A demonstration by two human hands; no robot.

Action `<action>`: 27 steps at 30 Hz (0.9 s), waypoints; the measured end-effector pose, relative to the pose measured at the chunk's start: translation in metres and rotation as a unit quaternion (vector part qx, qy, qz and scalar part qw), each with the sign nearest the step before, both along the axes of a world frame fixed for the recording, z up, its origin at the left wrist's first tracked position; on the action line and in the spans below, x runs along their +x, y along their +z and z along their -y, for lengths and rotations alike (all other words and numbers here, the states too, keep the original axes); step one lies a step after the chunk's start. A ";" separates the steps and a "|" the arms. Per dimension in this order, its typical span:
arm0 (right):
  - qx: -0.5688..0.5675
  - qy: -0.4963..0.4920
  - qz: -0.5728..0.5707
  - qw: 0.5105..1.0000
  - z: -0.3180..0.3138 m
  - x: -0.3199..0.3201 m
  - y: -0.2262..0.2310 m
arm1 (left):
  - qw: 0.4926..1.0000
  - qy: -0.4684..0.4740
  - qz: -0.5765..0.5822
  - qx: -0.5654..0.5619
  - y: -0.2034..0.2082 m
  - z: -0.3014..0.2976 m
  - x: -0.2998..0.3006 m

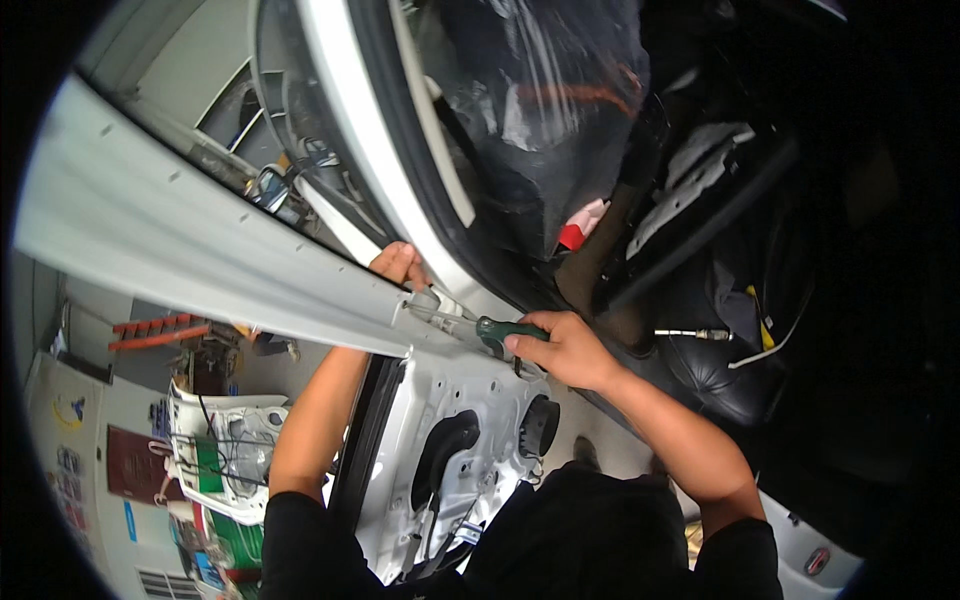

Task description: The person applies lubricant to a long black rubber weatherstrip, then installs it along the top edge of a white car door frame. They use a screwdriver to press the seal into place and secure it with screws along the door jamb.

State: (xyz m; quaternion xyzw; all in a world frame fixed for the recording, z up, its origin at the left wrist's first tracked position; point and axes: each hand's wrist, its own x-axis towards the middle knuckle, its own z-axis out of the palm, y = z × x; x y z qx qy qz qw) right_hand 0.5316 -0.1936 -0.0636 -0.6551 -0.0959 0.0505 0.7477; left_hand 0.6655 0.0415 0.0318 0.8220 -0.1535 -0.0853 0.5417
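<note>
My right hand [565, 350] grips the green handle of a screwdriver [500, 332]. Its thin metal shaft points left, and the tip is at a small hole near the end of the pale grey door frame [250, 265]. My left forearm passes behind that frame. Above it, my left hand [400, 265] shows with fingers bent and close together near a small white part [437, 300]; what they hold, if anything, is hidden. Below the screwdriver is the bare inner metal of the car door [470, 405], with dark openings and its trim off.
Another screwdriver [695, 334] lies on the black seat [710, 385] at right. Dark plastic sheeting [560, 120] covers something inside the car. A loose door shell [235, 450] and an orange rack [160, 332] stand at left.
</note>
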 end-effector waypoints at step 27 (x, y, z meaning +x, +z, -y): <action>0.076 0.026 -0.066 0.995 -0.065 -0.258 -0.064 | 0.637 0.364 0.437 0.520 0.074 -0.089 -0.390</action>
